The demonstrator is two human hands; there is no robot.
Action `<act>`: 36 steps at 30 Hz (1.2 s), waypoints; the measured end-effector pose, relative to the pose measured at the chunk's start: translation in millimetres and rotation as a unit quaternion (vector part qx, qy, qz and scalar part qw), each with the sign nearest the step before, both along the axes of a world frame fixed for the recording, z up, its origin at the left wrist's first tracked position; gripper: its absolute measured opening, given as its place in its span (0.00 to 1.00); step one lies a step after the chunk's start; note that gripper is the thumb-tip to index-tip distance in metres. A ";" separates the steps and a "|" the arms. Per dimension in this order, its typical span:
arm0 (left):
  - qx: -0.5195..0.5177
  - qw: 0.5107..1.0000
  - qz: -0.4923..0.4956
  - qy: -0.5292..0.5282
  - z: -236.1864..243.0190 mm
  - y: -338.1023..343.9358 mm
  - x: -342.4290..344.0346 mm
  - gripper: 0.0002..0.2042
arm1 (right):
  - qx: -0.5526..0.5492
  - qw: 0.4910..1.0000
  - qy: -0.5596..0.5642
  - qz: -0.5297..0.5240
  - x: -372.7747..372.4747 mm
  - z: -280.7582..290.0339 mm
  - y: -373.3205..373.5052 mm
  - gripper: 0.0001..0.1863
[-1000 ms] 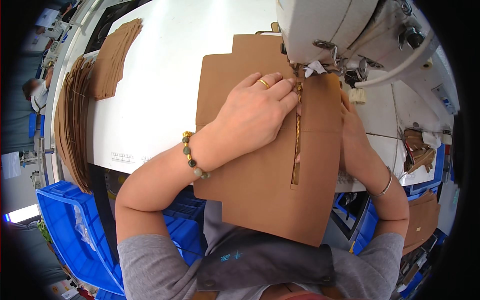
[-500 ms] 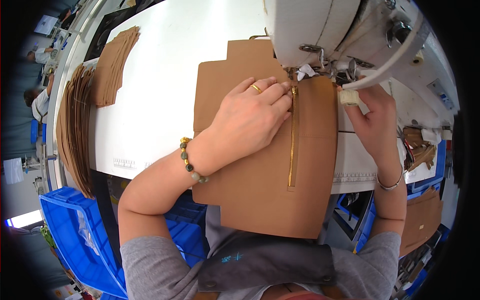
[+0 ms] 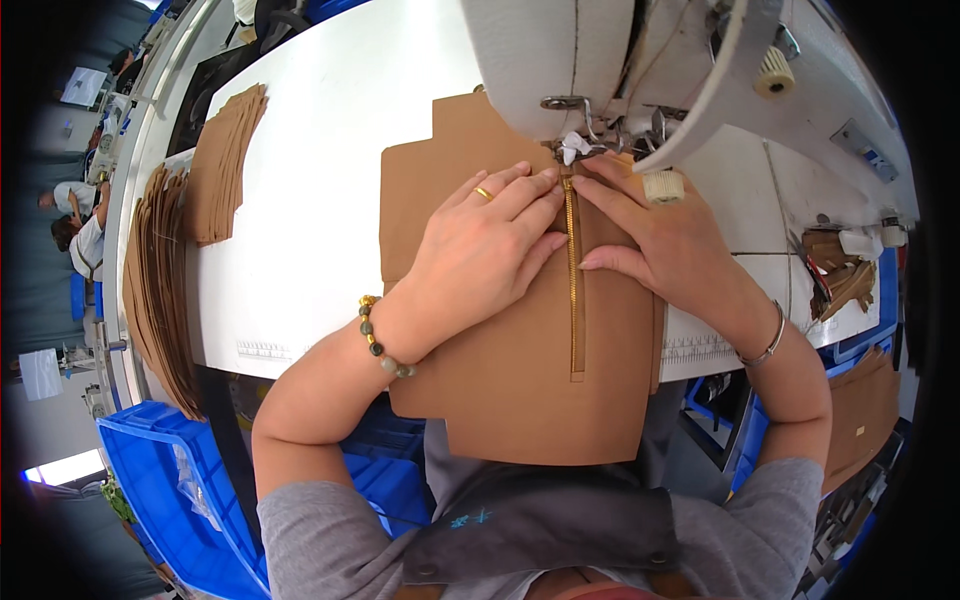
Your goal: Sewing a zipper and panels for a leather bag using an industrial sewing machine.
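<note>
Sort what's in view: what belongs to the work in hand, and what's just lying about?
In use:
brown panel, under left hand and right hand
zipper in it
sewing machine

Apparently just lying about:
brown stacks at left
scraps at right
blue bin

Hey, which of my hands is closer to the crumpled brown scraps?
Right. Your right hand rests on the brown panel beside the gold zipper, with the scraps out to its right; your left hand is across the zipper, farther away.

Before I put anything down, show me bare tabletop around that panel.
Widest: the white tabletop between the brown panel and the brown stacks. Smaller: between the right hand and the scrap pile. Crowded: at the sewing machine, around the zipper and left hand.
</note>
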State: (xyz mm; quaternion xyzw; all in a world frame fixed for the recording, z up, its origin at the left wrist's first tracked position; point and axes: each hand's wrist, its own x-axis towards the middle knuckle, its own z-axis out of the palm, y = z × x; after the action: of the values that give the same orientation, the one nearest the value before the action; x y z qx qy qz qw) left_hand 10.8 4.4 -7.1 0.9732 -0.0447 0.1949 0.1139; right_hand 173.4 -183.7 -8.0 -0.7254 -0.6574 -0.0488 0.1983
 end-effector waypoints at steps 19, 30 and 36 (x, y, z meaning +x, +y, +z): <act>-0.016 1.000 0.011 -0.012 -4.3 -1.4 1.2 0.19 | -0.008 1.000 -0.024 -0.015 -1.0 -4.1 -0.9 0.36; -0.015 1.000 0.008 -0.012 -5.3 -0.2 2.9 0.19 | 0.005 1.000 -0.028 -0.013 -0.2 -3.6 -1.5 0.37; -0.013 1.000 0.009 -0.012 -3.7 -0.7 3.7 0.18 | 0.003 0.999 -0.038 -0.015 -1.3 -3.8 -1.1 0.36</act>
State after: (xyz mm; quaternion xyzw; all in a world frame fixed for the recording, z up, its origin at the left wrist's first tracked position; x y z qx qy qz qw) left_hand 14.5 3.7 -10.8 0.9696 -0.0348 0.2079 0.1241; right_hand 172.1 -184.8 -11.8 -0.7318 -0.6537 -0.0814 0.1745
